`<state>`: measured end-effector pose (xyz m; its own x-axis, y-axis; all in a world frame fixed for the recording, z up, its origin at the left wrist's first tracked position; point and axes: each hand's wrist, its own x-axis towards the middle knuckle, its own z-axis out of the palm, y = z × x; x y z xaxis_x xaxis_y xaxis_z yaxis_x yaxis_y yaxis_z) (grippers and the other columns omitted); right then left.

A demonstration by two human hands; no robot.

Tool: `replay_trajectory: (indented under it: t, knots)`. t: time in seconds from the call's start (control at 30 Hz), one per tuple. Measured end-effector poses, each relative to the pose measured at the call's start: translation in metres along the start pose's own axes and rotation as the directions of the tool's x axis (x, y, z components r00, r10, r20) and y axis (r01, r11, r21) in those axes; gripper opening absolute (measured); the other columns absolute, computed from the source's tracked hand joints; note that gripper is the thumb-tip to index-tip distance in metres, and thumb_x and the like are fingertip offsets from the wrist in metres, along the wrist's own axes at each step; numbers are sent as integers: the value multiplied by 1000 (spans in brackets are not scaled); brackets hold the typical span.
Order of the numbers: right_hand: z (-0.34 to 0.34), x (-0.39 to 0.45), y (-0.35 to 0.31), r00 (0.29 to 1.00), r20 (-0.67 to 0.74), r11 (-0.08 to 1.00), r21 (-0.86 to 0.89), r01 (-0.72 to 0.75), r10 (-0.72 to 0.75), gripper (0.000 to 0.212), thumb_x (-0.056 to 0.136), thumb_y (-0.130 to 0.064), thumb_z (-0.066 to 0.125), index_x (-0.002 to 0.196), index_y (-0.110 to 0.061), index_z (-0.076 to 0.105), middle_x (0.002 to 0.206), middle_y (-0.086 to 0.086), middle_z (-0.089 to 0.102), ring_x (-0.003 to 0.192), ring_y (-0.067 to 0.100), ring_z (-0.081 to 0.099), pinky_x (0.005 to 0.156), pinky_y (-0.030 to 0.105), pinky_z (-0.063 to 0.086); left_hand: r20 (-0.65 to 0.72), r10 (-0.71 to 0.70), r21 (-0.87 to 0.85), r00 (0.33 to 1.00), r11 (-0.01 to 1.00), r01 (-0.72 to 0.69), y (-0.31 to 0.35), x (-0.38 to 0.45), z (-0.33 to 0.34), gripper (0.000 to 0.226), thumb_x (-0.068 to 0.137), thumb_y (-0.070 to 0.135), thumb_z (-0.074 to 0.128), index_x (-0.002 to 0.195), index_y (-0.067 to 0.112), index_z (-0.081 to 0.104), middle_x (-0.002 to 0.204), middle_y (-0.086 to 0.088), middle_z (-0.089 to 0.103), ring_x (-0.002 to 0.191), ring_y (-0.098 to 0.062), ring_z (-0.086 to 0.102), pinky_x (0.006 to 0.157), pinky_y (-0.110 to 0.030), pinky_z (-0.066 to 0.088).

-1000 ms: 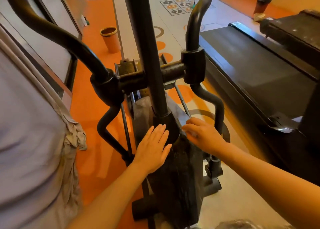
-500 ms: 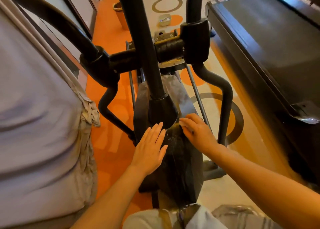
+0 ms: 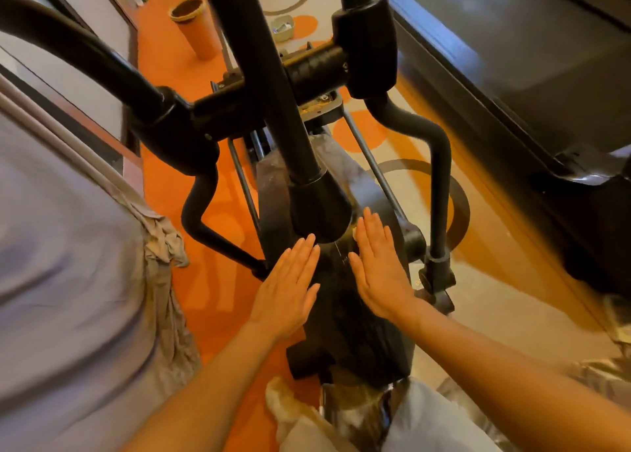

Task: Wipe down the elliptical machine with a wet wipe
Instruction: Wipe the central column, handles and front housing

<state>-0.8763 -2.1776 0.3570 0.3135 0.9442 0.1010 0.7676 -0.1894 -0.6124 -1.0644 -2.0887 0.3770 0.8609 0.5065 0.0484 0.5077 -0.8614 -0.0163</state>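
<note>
The left hand lies flat, fingers straight, on the left flank of the elliptical machine's dark housing, just below the post collar. The housing's long axis runs away from the person, between both palms. The right hand, equally flat, presses the right flank slightly farther forward; no wet wipe is visible under either palm.
</note>
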Motion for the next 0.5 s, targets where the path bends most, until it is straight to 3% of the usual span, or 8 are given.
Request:
replay_trajectory:
  t: [0.17, 0.27, 0.4, 0.5]
  knots:
    - [29, -17, -32, 994, -25, 987, -130, 98, -102, 57, 106, -40, 17, 154, -9, 13, 163, 9, 3, 151, 17, -4, 122, 32, -5, -19, 178, -40, 984, 983, -179, -27, 2, 7, 63, 101, 37, 34, 154, 4, 27, 163, -14, 19, 151, -25, 18, 120, -43, 26]
    - [42, -22, -42, 995, -81, 987, -149, 52, -65, 53, 106, -31, 24, 153, -7, 20, 162, 9, 10, 151, 18, 2, 123, 33, -1, -38, 265, -60, 964, 962, -267, -41, 0, 11, 63, 101, 37, 35, 153, 3, 28, 162, -14, 22, 151, -26, 19, 119, -43, 28]
    - [49, -12, -42, 958, -286, 987, -143, -77, 33, 47, 103, -17, 33, 148, -3, 35, 158, 12, 26, 149, 20, 17, 123, 35, 6, -72, 386, -23, 920, 921, -388, -58, 4, 14, 61, 101, 35, 34, 151, 1, 34, 160, -17, 27, 149, -28, 25, 118, -45, 30]
    - [61, -11, -52, 874, -481, 986, -97, -132, 70, 42, 100, -11, 42, 140, -3, 48, 149, 12, 43, 142, 19, 34, 121, 39, 22, -68, 442, -49, 894, 894, -446, -69, 6, 15, 61, 100, 36, 35, 151, 2, 34, 160, -17, 27, 148, -29, 25, 119, -44, 28]
